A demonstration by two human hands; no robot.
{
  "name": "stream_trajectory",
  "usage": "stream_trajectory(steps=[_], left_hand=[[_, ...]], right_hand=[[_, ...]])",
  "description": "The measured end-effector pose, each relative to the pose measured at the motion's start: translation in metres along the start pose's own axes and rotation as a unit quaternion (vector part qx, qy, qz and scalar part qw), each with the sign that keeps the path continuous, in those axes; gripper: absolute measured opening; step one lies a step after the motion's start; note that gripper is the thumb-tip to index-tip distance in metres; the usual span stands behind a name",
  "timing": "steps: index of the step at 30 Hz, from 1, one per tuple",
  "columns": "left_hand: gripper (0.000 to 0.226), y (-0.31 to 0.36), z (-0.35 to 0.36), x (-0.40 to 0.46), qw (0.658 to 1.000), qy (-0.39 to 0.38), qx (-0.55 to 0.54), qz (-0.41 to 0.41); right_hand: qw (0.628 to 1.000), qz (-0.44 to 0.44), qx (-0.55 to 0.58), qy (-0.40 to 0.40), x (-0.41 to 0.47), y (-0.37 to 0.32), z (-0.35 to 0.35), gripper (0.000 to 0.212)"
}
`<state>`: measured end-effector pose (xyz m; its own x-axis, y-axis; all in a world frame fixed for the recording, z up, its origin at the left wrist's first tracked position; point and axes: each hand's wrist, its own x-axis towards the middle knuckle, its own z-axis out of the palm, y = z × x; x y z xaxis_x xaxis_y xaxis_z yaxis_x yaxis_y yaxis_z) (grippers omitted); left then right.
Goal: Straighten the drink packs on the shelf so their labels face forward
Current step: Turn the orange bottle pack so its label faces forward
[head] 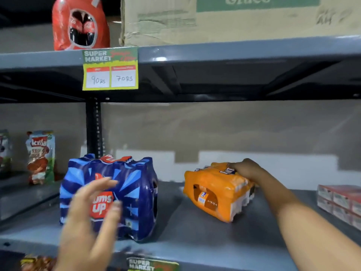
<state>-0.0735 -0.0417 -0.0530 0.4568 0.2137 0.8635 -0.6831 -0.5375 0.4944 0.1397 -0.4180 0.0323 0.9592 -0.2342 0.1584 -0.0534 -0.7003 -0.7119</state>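
Observation:
A blue Thums Up drink pack stands upright on the grey shelf, its red label facing me. My left hand hovers open in front of it, fingers spread, blurred. To the right an orange drink pack sits tilted and turned, one end with its opening toward me. My right hand grips the top far corner of this orange pack.
A red drink pack and a cardboard box sit on the upper shelf, with a price tag hanging from its edge. Snack pouches stand at left beyond a black upright post. Red cartons are stacked at right.

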Motion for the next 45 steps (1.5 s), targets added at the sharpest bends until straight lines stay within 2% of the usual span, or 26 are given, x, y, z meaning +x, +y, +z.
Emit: stream_trajectory(steps=[1,3,5,7,10,13,16,18,20,22,25,28,32,33,36,39,42,45], left_hand=[[0.049,0.021,0.018,-0.007,0.998,-0.033,0.01,0.045],[0.037,0.055,0.058,-0.015,0.994,-0.101,-0.001,0.034],[0.023,0.077,0.101,-0.015,0.986,-0.163,-0.022,-0.032],[0.017,0.088,0.137,-0.01,0.971,-0.211,-0.029,-0.111],[0.031,0.099,0.177,-0.006,0.961,-0.231,-0.019,-0.149],[0.057,0.105,0.197,-0.006,0.962,-0.227,0.006,-0.154],[0.076,0.106,0.201,-0.009,0.962,-0.236,0.077,-0.113],[0.081,0.104,0.201,-0.008,0.959,-0.243,0.123,-0.077],[0.08,0.099,0.197,-0.004,0.958,-0.245,0.128,-0.073],[0.073,0.09,0.191,0.004,0.96,-0.24,0.097,-0.106],[0.047,0.067,0.186,0.023,0.958,-0.225,0.103,-0.145],[0.027,0.044,0.186,0.038,0.951,-0.243,0.134,-0.137],[0.012,0.019,0.187,0.047,0.939,-0.277,0.119,-0.165],[0.014,0.017,0.188,0.048,0.932,-0.293,0.105,-0.183],[0.043,0.019,0.187,0.051,0.896,-0.371,0.015,-0.243],[0.072,0.028,0.184,0.049,0.856,-0.435,-0.054,-0.274],[0.086,0.036,0.182,0.046,0.85,-0.422,-0.118,-0.292],[0.12,0.039,0.179,0.042,0.863,-0.387,-0.155,-0.284]], right_hand=[[1.0,0.004,0.019,0.014,-0.002,0.004,-0.001,0.052],[0.997,0.007,0.066,0.036,-0.011,0.016,-0.006,0.061],[0.99,0.001,0.126,0.058,-0.022,0.031,-0.011,0.053],[0.98,0.0,0.189,0.068,-0.034,0.047,-0.017,0.049],[0.968,-0.014,0.245,0.06,-0.05,0.069,-0.026,0.045],[0.963,-0.038,0.263,0.052,-0.058,0.09,-0.032,0.046],[0.952,-0.039,0.303,0.01,-0.063,0.099,-0.033,0.044],[0.94,-0.019,0.339,-0.021,-0.068,0.101,-0.033,0.044],[0.917,-0.015,0.396,-0.054,-0.074,0.1,-0.033,0.052],[0.91,-0.018,0.411,-0.05,-0.08,0.096,-0.036,0.07],[0.931,-0.002,0.361,0.049,-0.077,0.096,-0.041,0.098],[0.923,-0.015,0.373,0.091,-0.074,0.102,-0.043,0.102],[0.911,-0.033,0.411,0.028,-0.068,0.103,-0.038,0.1],[0.905,-0.033,0.424,0.002,-0.066,0.103,-0.036,0.099],[0.884,-0.037,0.46,-0.077,-0.067,0.101,-0.032,0.097],[0.886,-0.02,0.46,-0.049,-0.068,0.101,-0.034,0.093],[0.89,0.009,0.456,-0.011,-0.065,0.102,-0.039,0.088],[0.889,0.018,0.45,-0.084,-0.069,0.1,-0.041,0.086]])
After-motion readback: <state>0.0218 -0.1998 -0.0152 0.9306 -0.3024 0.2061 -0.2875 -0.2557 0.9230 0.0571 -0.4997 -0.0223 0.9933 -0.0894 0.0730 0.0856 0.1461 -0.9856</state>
